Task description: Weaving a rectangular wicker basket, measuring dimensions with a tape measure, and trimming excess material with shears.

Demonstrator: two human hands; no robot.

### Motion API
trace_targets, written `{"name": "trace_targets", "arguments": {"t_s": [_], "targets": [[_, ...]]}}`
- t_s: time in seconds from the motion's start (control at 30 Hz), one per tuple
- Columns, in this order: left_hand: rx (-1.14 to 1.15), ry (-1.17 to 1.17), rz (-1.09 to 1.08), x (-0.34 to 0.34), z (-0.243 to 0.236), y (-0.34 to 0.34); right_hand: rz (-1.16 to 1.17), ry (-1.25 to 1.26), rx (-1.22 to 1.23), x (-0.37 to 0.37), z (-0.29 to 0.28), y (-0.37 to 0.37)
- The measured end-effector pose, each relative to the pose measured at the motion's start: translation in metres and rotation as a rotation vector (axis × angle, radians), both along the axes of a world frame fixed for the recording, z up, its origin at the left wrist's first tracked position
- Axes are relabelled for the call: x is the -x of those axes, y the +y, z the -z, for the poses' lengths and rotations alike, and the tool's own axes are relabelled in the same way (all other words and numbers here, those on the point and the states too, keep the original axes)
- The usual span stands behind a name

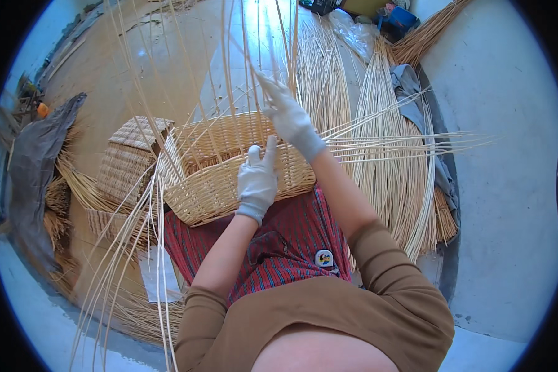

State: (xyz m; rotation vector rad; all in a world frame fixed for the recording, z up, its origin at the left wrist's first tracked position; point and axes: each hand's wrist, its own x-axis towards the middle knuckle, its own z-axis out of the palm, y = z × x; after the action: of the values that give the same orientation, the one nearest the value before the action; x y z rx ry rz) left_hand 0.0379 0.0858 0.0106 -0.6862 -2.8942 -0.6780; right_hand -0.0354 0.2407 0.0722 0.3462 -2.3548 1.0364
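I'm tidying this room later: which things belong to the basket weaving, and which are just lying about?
Belong to the weaving:
- part-woven basket
- gloved left hand and right hand
- pale canes, probably as stock

Apparently lying about:
- dark sheet
- clear plastic bag
- white paper

the shiny tan floor (161,68) has lots on it. on the right, long piles of thin pale sticks (375,186) lie side by side. on the left are a woven box (124,164) and straw bundles (57,197). a white paper (158,276) lies there too. a pale basket (229,189) sits over the red striped cloth (291,239) on the person's lap.
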Motion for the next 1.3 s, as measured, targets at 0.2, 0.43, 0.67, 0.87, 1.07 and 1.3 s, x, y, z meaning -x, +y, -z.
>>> {"name": "trace_targets", "arguments": {"t_s": [0.2, 0.43, 0.67, 0.87, 1.07, 1.3], "targets": [[0.266, 0.045, -0.008, 0.007, 0.006, 0.012, -0.140, -0.352, 0.212, -0.038, -0.003, 0.050], [0.143, -0.175, -0.015, -0.004, 0.009, 0.016, -0.156, -0.193, -0.263, 0.000, -0.005, 0.022], [0.194, -0.249, -0.068, 0.009, 0.004, 0.022, -0.139, -0.034, 0.074, -0.008, -0.022, 0.039], [-0.257, -0.328, -0.042, 0.023, 0.012, 0.021, 0.298, -0.430, 0.661, -0.130, 0.012, 0.070], [-0.452, -0.327, 0.105, 0.023, 0.013, 0.006, 0.296, -0.158, 0.321, -0.139, -0.010, 0.048], [-0.936, -0.266, -0.114, -0.039, 0.054, -0.076, 0.291, -0.727, -0.282, -0.114, 0.036, 0.034]]}}
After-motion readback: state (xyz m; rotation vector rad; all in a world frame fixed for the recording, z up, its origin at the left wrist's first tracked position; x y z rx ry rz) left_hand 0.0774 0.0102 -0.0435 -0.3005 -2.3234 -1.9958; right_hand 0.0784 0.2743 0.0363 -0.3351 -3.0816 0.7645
